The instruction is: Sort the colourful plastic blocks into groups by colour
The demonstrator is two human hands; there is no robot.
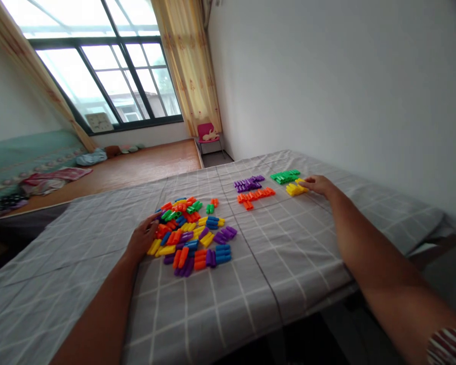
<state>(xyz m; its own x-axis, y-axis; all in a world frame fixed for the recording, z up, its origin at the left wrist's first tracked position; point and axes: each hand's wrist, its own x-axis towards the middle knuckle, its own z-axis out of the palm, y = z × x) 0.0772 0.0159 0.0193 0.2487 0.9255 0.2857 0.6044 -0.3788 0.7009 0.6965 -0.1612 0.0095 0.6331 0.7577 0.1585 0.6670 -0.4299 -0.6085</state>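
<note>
A mixed pile of small bullet-shaped plastic pieces [188,226] in orange, yellow, blue, green and purple lies on the checked cloth. My left hand [142,235] rests against the pile's left edge, its fingers slightly apart among the pieces; nothing shows held in it. Farther right, my right hand [318,185] pinches a yellow plastic piece [299,181] at the small yellow group [295,189]. Beside that group lie green pieces [285,176] in a row. Purple pieces [248,183] and orange pieces [256,195] form two more groups to the left.
A grey checked cloth [228,299] covers the table, which stands along a white wall [327,86]. Beyond it are a wooden platform [163,157] with bedding, a pink chair [205,133] holding a soft toy, and a curtained window [110,76].
</note>
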